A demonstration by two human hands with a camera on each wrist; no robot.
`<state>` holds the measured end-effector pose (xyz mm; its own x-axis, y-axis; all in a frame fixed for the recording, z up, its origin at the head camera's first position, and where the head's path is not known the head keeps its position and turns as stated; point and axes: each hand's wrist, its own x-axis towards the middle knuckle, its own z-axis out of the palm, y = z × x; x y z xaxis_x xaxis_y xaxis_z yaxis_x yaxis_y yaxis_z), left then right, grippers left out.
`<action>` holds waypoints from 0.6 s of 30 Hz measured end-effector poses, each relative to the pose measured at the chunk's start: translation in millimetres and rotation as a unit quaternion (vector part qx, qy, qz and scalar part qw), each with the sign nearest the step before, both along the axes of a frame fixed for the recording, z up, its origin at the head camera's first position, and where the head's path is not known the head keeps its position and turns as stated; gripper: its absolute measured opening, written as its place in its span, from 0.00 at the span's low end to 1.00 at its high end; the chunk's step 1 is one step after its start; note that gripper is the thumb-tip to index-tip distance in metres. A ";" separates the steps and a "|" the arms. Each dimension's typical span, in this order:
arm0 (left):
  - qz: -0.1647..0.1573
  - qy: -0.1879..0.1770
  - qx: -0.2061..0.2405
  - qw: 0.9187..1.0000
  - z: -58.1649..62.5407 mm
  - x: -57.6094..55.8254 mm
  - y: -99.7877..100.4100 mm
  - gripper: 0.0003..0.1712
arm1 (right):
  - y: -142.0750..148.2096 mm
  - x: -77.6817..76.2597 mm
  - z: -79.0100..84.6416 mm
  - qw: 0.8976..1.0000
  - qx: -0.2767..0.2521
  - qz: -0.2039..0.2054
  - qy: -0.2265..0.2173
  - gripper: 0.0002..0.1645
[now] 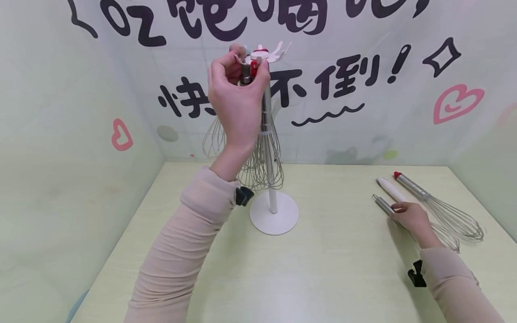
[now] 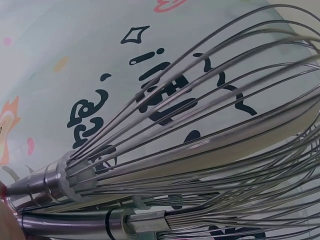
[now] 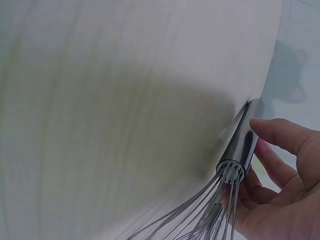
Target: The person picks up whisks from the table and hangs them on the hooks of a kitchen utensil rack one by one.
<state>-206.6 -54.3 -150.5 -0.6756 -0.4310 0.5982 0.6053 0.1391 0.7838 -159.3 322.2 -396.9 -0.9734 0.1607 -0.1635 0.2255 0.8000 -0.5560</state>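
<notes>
High at the white stand (image 1: 275, 224), my left hand (image 1: 238, 101) pinches the metal handle end of a whisk (image 1: 246, 80) just under the stand's hooks (image 1: 278, 56). Other wire whisks hang there, partly behind my wrist; in the left wrist view their wire loops (image 2: 210, 125) and steel handles (image 2: 70, 225) lie close together. At the table's right side, my right hand (image 1: 414, 220) grips a small steel whisk (image 1: 383, 204) by its handle. The right wrist view has the thumb on this handle (image 3: 242, 137) and fingers beneath it.
Beside my right hand lie a white-handled utensil (image 1: 389, 188), its far part hidden, and a larger whisk (image 1: 412, 185) with a red end. Behind the table (image 1: 323, 269) hangs a printed backdrop (image 1: 343, 134), with pale walls at both sides.
</notes>
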 end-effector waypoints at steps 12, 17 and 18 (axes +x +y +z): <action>0.007 0.002 -0.006 1.000 0.2 -0.8 -0.1 0.20 | 2.5 1.4 -3.1 1.000 -0.003 -0.007 -0.011 0.27; -0.002 0.004 -0.004 1.000 1.0 -0.9 -1.5 0.20 | 1.4 3.3 -2.7 1.000 0.003 -0.012 0.000 0.27; -0.007 0.006 0.000 1.000 1.1 -0.9 -1.9 0.20 | 1.2 3.5 -2.5 1.000 0.003 -0.012 0.003 0.27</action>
<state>-207.6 -56.1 -149.4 -0.6748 -0.4211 0.6061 0.6162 0.1305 0.7767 -155.8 323.4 -399.4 -0.9701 0.1856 -0.1566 0.2418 0.7973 -0.5531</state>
